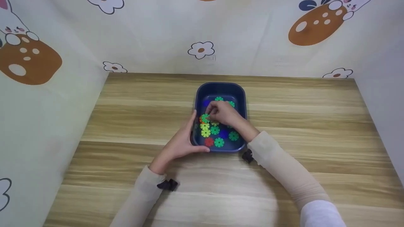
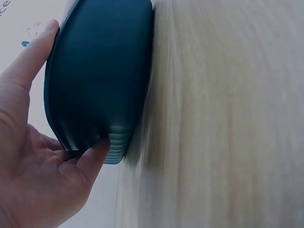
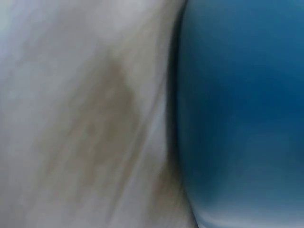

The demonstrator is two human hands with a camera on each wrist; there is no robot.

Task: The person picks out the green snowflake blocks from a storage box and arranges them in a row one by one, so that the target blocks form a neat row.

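Observation:
A dark blue plastic tub [image 1: 221, 85] holds several small notched discs in green, yellow, red and blue. My left hand [image 1: 181, 142] holds the tub's near left corner, its thumb along the near side and fingers along the left wall. The left wrist view shows this hand [image 2: 52, 175] against the tub's outer wall [image 2: 102, 61]. Over the tub, my right hand [image 1: 223, 113] has curled fingers and pinches a green notched disc [image 1: 205, 118] above the orange and yellow ones. In the right wrist view only the tub's blurred wall [image 3: 242, 109] shows; the right hand is out of sight there.
The tub stands on a wood-grain table [image 1: 142, 110]. Behind it is a pale wall covering [image 1: 157, 37] with flowers and rabbits. A black strap device [image 1: 168, 184] sits at the left wrist, and another black device [image 1: 248, 156] at the right wrist.

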